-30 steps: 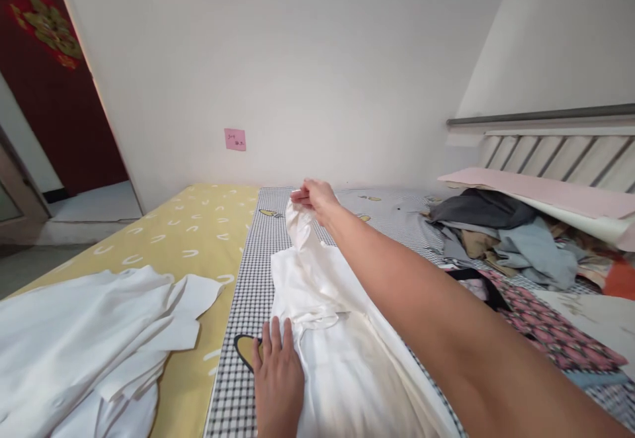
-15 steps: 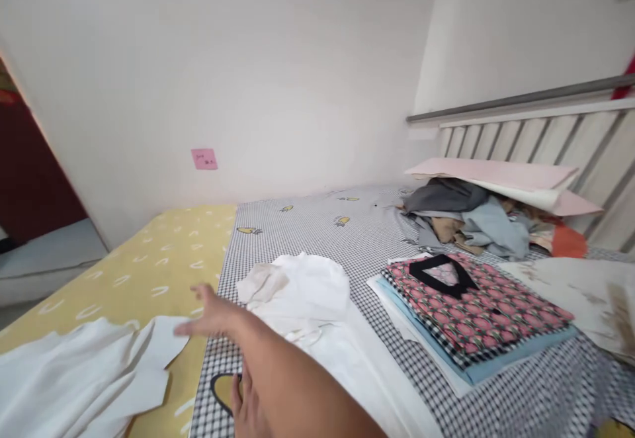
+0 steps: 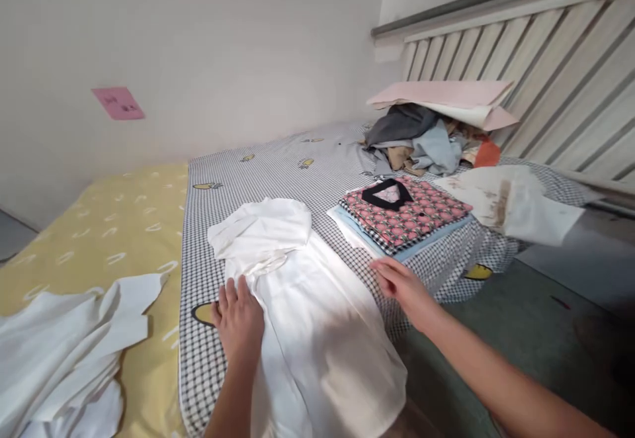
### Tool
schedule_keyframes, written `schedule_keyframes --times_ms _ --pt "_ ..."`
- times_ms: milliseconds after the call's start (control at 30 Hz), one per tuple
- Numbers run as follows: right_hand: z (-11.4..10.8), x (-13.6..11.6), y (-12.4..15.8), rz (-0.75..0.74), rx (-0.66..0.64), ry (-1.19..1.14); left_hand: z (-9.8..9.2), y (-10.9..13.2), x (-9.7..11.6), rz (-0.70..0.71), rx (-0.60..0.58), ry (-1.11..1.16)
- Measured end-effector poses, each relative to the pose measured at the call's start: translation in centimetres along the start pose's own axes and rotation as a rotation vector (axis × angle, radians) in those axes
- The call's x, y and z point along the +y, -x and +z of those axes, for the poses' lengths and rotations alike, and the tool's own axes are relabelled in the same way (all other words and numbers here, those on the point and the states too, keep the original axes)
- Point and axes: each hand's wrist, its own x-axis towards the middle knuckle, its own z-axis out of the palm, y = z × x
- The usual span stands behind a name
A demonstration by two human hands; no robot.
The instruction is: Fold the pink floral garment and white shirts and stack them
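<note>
In the lower middle of the frame lies the white garment [image 3: 317, 306], stretched from the bottom edge up toward the centre, its crumpled upper end doubled over on itself. A second ago I was holding a piece of that end up in my right hand [image 3: 404, 292]; now the cloth is down on the rest, and I have let go of it. Half a second ago that arm was crossed over to the left, toward the other white garment [image 3: 69, 339] at lower left; now it has swung back to the right, and my view has turned with it. I take this to mean that the upper end is laid for the moment, though its folds look loose and uneven.

My left hand [image 3: 241, 319], left of centre and low, lies palm down with its fingers spread, gripping nothing, fingertips at the garment's left edge and thumb on the checked sheet [image 3: 258, 173]. My right arm comes in from the lower right corner, the hand just below the folded stack [image 3: 407, 210]. Its fingers are half curled; I see nothing in them, but whether thumb and fingertips meet I cannot tell.
</note>
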Motion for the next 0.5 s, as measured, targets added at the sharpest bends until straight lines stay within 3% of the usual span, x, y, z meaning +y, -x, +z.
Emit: schedule_keyframes --times_ms 67,133,233,333,500 --pt "-5.2 3.8 3.3 0.111 0.145 0.153 -0.3 0.0 0.1 0.001 -0.014 0.012" --pt "-7.7 7.6 6.4 0.16 0.178 0.299 -0.5 -0.1 0.0 0.001 -0.008 0.028" --pt "-7.4 12.0 9.0 0.209 0.059 0.357 -0.8 -0.1 0.2 -0.014 -0.015 0.035" --pt "-5.6 14.3 9.0 0.224 -0.072 0.311 -1.0 -0.2 0.0 -0.034 -0.05 0.046" --pt "-5.1 15.6 7.8 0.095 0.049 0.508 -1.8 -3.3 -2.8 -0.08 -0.061 0.077"
